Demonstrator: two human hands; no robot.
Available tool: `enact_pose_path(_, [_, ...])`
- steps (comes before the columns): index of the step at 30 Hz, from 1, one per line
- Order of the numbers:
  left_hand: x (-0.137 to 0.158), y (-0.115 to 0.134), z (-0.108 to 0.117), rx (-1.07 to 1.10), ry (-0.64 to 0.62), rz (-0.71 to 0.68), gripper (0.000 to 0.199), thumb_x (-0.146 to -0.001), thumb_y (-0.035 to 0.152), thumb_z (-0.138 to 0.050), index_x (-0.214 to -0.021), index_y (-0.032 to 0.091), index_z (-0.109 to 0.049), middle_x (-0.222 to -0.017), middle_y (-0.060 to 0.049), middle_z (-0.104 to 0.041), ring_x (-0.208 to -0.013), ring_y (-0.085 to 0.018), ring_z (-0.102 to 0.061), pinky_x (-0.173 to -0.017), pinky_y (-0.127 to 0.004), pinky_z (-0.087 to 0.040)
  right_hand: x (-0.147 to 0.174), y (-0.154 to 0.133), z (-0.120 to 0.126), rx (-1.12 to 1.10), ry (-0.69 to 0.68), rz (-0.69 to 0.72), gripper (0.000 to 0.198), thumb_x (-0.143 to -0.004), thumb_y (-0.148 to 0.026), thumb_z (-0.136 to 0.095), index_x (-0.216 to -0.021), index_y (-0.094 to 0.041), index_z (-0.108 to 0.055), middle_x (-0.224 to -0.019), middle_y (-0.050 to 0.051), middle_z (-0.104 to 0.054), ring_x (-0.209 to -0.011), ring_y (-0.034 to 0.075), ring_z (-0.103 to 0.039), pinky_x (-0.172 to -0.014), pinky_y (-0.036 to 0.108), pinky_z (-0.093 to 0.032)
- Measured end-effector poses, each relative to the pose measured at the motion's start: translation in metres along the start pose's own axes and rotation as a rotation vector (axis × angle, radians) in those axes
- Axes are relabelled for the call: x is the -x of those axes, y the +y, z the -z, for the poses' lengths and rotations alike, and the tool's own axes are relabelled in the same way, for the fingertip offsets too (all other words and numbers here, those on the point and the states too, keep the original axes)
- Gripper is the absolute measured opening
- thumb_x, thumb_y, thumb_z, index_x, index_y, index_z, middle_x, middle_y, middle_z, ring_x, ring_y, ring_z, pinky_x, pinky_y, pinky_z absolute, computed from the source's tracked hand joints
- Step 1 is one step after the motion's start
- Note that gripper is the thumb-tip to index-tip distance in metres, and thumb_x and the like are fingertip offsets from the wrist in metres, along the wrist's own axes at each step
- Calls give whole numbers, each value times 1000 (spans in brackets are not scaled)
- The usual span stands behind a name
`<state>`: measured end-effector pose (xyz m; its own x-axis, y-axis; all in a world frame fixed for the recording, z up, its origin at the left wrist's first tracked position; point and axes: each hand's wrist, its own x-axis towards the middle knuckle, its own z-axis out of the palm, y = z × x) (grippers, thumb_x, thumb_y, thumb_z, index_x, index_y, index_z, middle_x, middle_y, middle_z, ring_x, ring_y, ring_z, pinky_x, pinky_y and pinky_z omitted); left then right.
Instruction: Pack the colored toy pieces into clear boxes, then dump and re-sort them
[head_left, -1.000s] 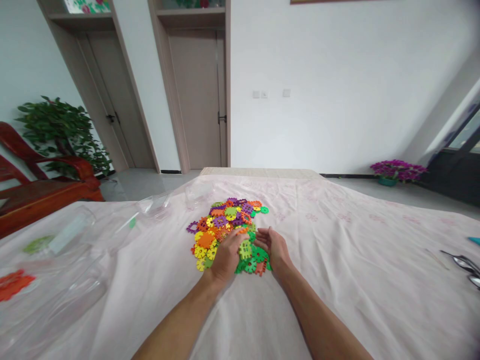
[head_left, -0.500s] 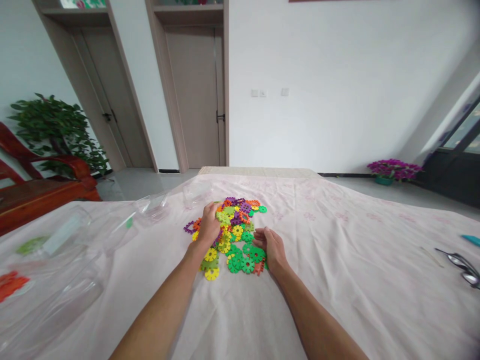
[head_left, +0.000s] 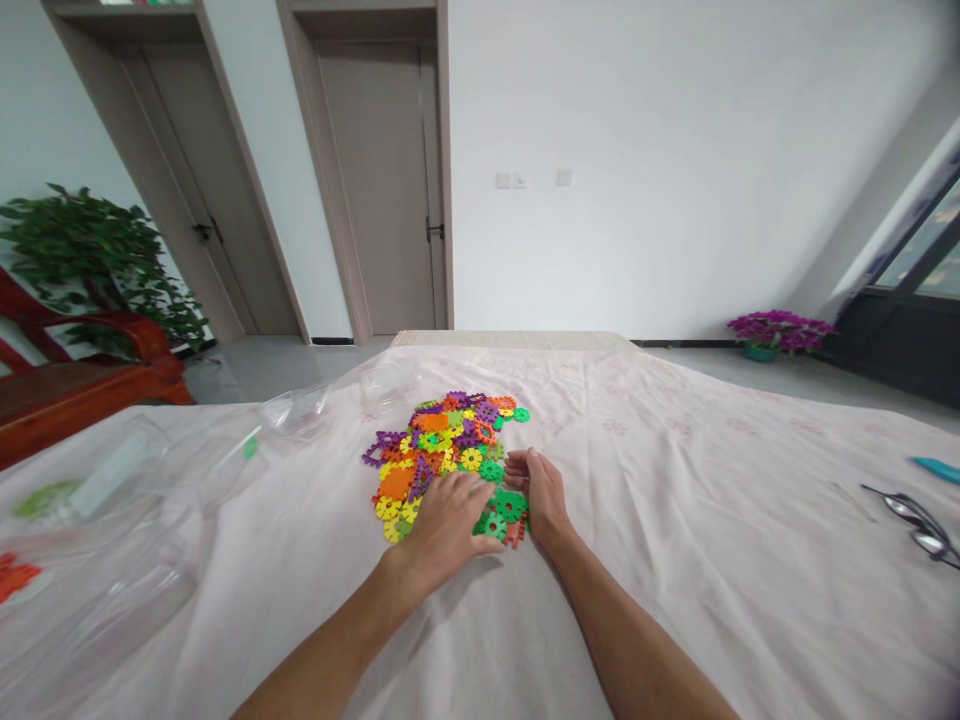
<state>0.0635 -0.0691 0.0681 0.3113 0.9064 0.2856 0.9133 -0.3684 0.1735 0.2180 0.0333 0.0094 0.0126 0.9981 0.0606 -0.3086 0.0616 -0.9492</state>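
Observation:
A heap of plastic snowflake-disc building pieces (head_left: 472,459) in orange, purple, yellow and green lies mid-table. Over the near part of the heap is my left hand (head_left: 450,515), palm down, fingers and thumb apart; it hides some pieces, and no piece shows in its grasp. Green discs (head_left: 510,505) lie between the two hands. My right hand (head_left: 544,492) rests on its edge along the heap's right side, cupped, fingers stretched out and nothing held. Beside its wrist is a red-orange toothed piece (head_left: 516,530).
Clear plastic containers (head_left: 292,412) stand on the left of the pale tablecloth (head_left: 675,560), with orange pieces (head_left: 15,577) at the far left. On the right lie glasses (head_left: 919,525) and a blue object (head_left: 937,468). A wooden chair (head_left: 90,375) stands beyond the left edge.
My left hand has come back from the heap's left side toward me and to the right, over the green discs. Its fingers have spread. My right hand keeps its place by the heap.

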Motion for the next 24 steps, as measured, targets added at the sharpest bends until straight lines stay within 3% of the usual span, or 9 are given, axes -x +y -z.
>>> enact_pose_path(3, [1,-1,-6,-114,-69,88,65,-73,49,-80,-129,23,-60,-119,-13,-66,-111,-35,-58,-94,-47,-46,0,0,0,23,-3,-3,54,-80,-71,-60,-80,-19,-73,-84,10,-74,-69,22,-68,-67,38,-57])
enact_pose_path(6, [-1,-5,-7,-113,-100,131,60,-70,45,-83,-121,21,-64,-110,-13,-67,-107,-35,-59,-93,-47,-47,1,-1,-2,23,1,-13,54,-79,-71,-61,-80,-19,-73,-82,10,-73,-68,22,-68,-66,37,-57])
enact_pose_path(10, [-4,-9,0,-79,-149,203,49,-71,46,-82,-109,19,-65,-113,-13,-63,-109,-33,-59,-93,-44,-47,1,-2,-3,22,-2,-12,55,-78,-73,-61,-79,-19,-73,-80,9,-73,-67,22,-67,-66,38,-57])
enact_pose_path(15, [-6,-9,5,-56,-183,283,51,-68,47,-81,-106,18,-62,-112,-12,-61,-109,-31,-59,-92,-41,-48,1,-3,-2,26,-6,-11,54,-78,-72,-61,-79,-19,-73,-80,9,-73,-67,22,-67,-67,38,-57])
enact_pose_path(24, [0,-12,4,-13,-142,162,34,-74,43,-75,-96,21,-61,-107,-6,-63,-105,-27,-58,-91,-37,-45,3,-4,-3,26,-15,-5,56,-77,-72,-63,-80,-18,-73,-79,9,-74,-67,21,-68,-65,35,-58])
